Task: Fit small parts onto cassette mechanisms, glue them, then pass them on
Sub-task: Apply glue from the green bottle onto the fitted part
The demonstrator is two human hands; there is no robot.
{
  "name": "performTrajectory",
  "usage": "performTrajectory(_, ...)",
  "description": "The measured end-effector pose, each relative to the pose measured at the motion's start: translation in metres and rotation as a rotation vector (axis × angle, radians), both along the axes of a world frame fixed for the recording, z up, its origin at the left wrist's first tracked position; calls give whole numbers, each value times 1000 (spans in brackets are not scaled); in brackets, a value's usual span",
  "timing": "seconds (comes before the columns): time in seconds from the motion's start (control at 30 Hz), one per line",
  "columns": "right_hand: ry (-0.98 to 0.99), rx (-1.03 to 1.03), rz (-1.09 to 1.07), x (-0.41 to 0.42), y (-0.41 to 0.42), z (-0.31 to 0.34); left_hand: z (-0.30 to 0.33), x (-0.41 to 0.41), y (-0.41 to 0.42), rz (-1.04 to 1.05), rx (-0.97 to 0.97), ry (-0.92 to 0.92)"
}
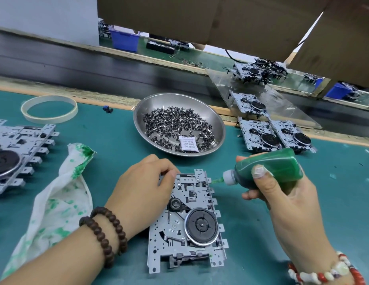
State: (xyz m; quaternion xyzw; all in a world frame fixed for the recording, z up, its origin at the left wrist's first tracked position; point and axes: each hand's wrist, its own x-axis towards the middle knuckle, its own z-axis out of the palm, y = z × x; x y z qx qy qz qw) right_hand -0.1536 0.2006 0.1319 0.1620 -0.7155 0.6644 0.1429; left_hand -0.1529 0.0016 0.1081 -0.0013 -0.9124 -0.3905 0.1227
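Electronics assembly line workshop

A conveyor belt [97, 64] runs along the green counter [109, 140]; cassette mechanisms [274, 136] queue beside a steel bowl of small parts [179, 124].

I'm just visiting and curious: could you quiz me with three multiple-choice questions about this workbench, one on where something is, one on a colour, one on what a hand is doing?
1. Where is the white packet?
A. In the metal bowl among the small parts
B. On the stained cloth
C. Under the tape ring

2. What colour is the glue bottle?
A. Red
B. Green
C. Clear

3. What is the left hand doing?
A. Lying flat on the mat
B. Lifting the bowl
C. Gripping the top corner of the cassette mechanism

Answers: 1 A, the packet lies on the bowl's near side. 2 B, the bottle in the right hand is green, nozzle at the mechanism's edge. 3 C, the fingers curl on the corner.
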Motion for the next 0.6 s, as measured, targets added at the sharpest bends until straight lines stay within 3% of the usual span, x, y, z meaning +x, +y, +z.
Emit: performTrajectory(0.6,24,2,5,2,-3,1,-1,0,0,-6,4,5)
